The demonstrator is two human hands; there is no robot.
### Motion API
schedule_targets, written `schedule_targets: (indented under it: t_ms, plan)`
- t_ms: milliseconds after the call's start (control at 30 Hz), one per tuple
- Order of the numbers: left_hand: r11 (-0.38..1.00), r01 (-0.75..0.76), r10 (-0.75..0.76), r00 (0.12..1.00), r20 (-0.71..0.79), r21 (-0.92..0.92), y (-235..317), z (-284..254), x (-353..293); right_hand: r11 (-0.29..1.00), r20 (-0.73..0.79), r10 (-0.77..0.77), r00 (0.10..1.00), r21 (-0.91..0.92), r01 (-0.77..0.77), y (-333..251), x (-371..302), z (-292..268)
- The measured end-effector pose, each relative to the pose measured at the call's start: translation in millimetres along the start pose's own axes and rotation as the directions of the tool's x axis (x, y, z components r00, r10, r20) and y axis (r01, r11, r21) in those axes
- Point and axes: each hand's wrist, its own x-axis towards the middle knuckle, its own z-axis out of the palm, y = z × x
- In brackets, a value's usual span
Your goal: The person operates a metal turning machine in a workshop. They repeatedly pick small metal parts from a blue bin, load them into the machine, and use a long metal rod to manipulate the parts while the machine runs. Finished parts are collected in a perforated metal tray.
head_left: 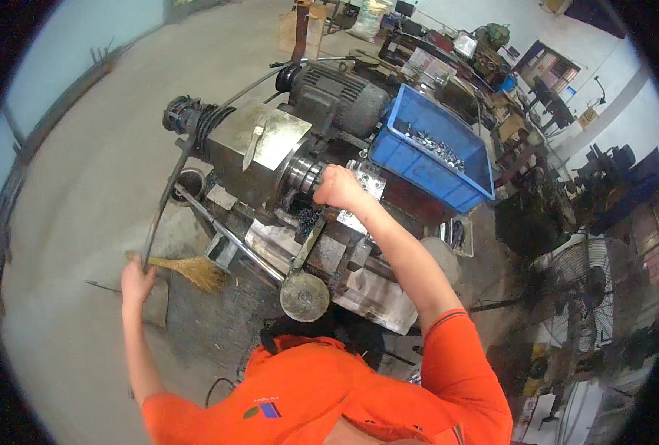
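My left hand (137,282) is closed round the lower end of a long dark metal lever (170,185), which runs up beside the lathe headstock (236,159). At the steel spindle nose (302,175), my right hand (337,187) has its fingers closed together; whatever is in them is hidden. A wooden-handled brush (255,142) lies on top of the headstock. Below the spindle is a dark pile of metal chips (309,220). Nearer my body, a round metal disc (304,297) sits on the end of a flat arm.
Behind the spindle stands a blue plastic crate (437,159) holding many small metal parts. A motor (337,96) sits beyond the headstock. A straw broom (192,271) lies near my left hand. A floor fan (578,289) and other machines stand to the right.
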Motion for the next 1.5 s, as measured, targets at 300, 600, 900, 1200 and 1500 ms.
schedule_targets:
  t_ms: [300,600,900,1200,1500]
  plan:
    - [0.999,0.000,-0.001,1.000,-0.017,-0.053,2.6,-0.3,10.4,0.945,0.075,0.166,0.983,0.273,-0.180,9.3,13.5,25.5]
    - [0.976,-0.010,-0.003,0.998,0.059,0.216,-12.8,-7.7,34.8,0.940,-0.254,-0.318,0.913,0.041,0.339,31.7,12.0,44.0]
    - [0.826,-0.060,0.129,0.988,-0.084,0.561,-124.8,-30.2,151.5,0.988,-0.264,-0.014,0.964,0.145,0.054,20.8,11.3,38.9]
    - [0.968,-0.248,0.197,0.838,-0.509,-0.033,-47.3,9.3,145.0,0.962,-0.464,0.050,0.884,0.261,0.082,11.3,-74.2,-16.9]
    - [0.928,-0.351,0.309,0.912,0.271,0.124,57.4,223.1,65.3,0.852,-0.416,0.523,0.744,0.273,-0.447,100.4,-289.0,-48.4]
